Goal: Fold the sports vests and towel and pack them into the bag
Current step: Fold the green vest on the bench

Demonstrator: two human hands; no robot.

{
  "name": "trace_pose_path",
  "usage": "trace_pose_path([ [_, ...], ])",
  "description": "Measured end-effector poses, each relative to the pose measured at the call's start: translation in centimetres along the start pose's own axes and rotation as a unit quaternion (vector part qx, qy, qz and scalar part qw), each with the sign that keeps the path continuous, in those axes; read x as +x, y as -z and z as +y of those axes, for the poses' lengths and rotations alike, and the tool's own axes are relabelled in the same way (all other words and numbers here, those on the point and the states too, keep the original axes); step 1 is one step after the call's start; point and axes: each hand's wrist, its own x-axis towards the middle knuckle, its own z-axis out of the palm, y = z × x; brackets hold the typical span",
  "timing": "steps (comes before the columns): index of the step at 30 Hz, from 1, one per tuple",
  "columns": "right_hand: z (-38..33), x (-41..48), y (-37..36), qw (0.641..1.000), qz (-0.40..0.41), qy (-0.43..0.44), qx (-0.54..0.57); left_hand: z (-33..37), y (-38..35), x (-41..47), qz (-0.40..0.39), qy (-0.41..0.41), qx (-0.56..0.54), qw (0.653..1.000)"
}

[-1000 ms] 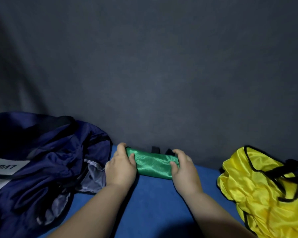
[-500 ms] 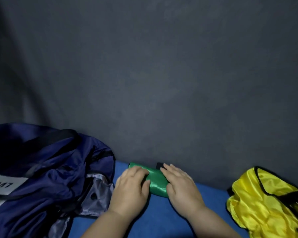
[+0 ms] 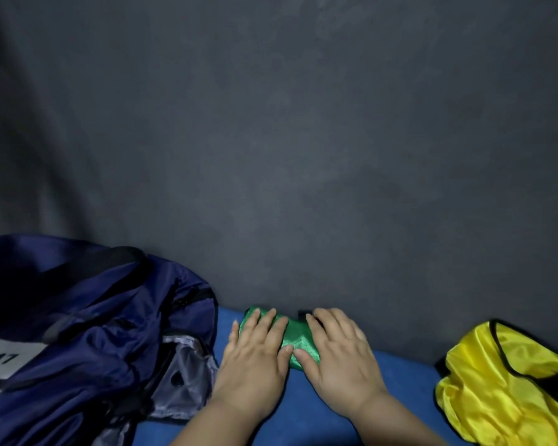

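Observation:
A green sports vest (image 3: pixel 295 341), folded into a small shiny bundle, lies on the blue surface (image 3: pixel 306 420) close to the grey backdrop. My left hand (image 3: pixel 255 352) lies flat on its left half with straight fingers. My right hand (image 3: pixel 339 349) presses flat on its right half, and the two thumbs nearly meet at the bundle's near edge. A crumpled yellow vest (image 3: pixel 509 387) with black trim lies at the right edge. The navy bag (image 3: pixel 78 342) slumps at the left, its grey lining showing at the opening (image 3: pixel 181 378). No towel is in view.
A dark grey cloth backdrop (image 3: pixel 303 156) hangs just behind the vest. A white label with letters (image 3: pixel 0 362) sits on the bag's left side. Blue surface shows between the bag, my forearms and the yellow vest.
My hands held the longer green bundle by its two ends, then closed inward and flattened on top of it. The bundle is now shorter. The view has tilted upward.

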Motion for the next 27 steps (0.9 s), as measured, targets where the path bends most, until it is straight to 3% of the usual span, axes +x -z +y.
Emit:
trace_pose_path([
  [3,0.0,0.5,0.0,1.0,-0.007,0.02,-0.02,0.1,0.0,0.0,-0.004,0.017,0.0,1.0],
  [10,0.3,1.0,0.0,0.996,-0.063,0.045,0.053,0.1,-0.2,-0.1,0.005,0.021,-0.004,1.0],
  [17,0.4,1.8,0.2,0.992,-0.094,0.028,0.08,0.2,0.0,-0.2,0.005,0.024,-0.022,0.999],
  [27,-0.3,1.7,0.3,0.998,-0.033,-0.008,0.045,0.2,0.2,-0.1,-0.003,0.03,-0.033,0.999],
])
